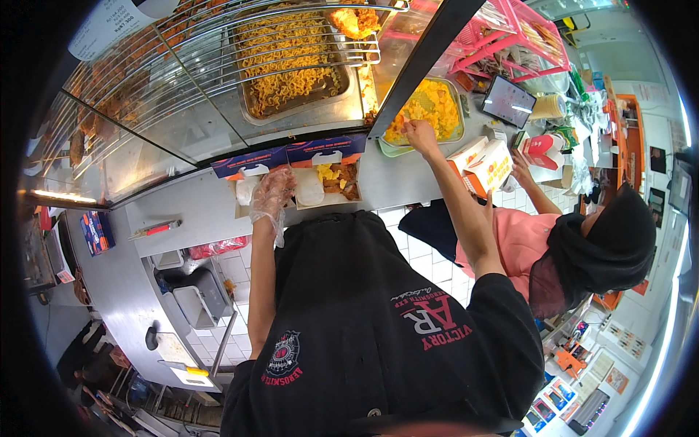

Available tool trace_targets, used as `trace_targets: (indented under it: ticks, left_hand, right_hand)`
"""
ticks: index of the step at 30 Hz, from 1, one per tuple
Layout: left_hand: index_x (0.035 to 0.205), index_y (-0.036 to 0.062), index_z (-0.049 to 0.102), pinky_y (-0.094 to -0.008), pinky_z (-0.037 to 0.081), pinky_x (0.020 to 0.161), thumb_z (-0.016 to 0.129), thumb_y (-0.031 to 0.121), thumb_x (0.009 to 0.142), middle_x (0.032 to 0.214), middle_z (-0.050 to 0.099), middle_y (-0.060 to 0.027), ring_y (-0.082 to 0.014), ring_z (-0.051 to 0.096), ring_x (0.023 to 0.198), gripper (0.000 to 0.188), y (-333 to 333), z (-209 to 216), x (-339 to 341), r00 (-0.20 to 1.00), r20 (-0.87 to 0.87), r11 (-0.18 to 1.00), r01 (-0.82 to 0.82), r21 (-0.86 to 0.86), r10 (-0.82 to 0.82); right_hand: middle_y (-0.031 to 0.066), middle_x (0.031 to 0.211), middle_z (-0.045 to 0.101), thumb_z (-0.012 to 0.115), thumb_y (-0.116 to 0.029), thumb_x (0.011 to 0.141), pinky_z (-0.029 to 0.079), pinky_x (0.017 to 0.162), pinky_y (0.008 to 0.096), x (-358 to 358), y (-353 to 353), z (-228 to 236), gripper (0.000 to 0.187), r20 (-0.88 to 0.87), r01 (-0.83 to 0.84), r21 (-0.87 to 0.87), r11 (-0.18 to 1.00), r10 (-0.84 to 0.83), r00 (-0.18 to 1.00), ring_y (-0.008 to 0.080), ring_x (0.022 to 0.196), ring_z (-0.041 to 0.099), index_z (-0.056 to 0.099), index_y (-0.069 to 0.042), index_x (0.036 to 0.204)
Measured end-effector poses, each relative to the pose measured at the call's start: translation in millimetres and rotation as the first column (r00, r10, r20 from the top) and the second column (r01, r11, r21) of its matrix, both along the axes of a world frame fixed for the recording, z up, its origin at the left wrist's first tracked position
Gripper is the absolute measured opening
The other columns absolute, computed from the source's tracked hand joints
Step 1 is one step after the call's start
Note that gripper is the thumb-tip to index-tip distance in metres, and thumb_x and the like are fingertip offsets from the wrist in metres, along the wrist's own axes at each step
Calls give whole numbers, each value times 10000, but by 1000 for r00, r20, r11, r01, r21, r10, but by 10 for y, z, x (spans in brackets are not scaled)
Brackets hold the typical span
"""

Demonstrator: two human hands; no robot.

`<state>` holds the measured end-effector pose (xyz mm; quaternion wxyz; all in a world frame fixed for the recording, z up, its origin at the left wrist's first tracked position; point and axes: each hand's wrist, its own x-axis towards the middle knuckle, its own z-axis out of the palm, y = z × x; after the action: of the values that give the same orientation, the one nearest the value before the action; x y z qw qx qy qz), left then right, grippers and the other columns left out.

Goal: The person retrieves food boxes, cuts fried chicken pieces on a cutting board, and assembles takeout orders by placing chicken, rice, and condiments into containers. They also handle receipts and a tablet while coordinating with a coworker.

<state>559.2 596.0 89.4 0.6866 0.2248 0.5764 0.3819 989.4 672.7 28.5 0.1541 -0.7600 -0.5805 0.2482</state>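
My left hand (272,192), in a clear plastic glove, is over the left of two open meal boxes on the counter. Its fingers are bunched downward, and what they hold, if anything, is hidden. The right box (320,203) has a white round of rice (309,188), yellow pieces and brown fried food in it. Out to the right, my bare right hand (419,135) is at a tray (461,120) of chopped yellow food (434,105), fingers pinched together. I cannot make out what is between them.
Behind the glass stands a tray of noodles (280,62) under wire racks. To the right, a co-worker in a pink top (502,237) has a hand at white boxes (486,166). A tablet (509,102) and pink basket (502,36) are beyond. Red-handled tongs (156,229) lie left.
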Motion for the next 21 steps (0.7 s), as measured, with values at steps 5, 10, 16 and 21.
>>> trace_targets:
  ticks: [5, 10, 16, 21]
  left_hand:
    - [1216, 44, 655, -268, 553, 775, 663, 290, 998, 1074, 723, -56, -145, 700, 932, 329, 7, 5, 13, 998, -63, 1000, 29, 4, -28]
    - [1207, 73, 664, -255, 545, 764, 667, 291, 997, 1081, 723, -46, -131, 697, 941, 304, 49, 67, -40, 999, -48, 999, 24, 28, -23]
    - [1182, 65, 687, -287, 562, 780, 678, 376, 977, 1082, 730, -50, -162, 710, 943, 372, 71, -2, -80, 997, -72, 998, 30, 51, -26]
    - [1165, 95, 674, -261, 545, 769, 703, 320, 969, 1079, 726, -31, -147, 705, 931, 300, 108, -49, -95, 999, -30, 999, 23, 34, -22]
  right_hand:
    - [122, 877, 741, 525, -330, 1045, 518, 672, 368, 225, 9, -66, 407, -323, 106, -160, 981, -153, 934, 202, 740, 655, 731, 13, 968]
    - [112, 787, 707, 529, -307, 1042, 503, 634, 392, 503, -158, 130, 357, -348, 105, -150, 983, -152, 925, 206, 730, 660, 709, -3, 991]
    - [186, 760, 694, 536, -133, 956, 542, 602, 442, 302, -114, 303, 161, 470, -174, 69, 982, 122, 874, 340, 730, 717, 655, -28, 930]
    - [200, 784, 701, 501, -91, 908, 548, 666, 501, -129, -11, 303, 162, 543, -369, -102, 924, 362, 757, 399, 757, 701, 655, -40, 893]
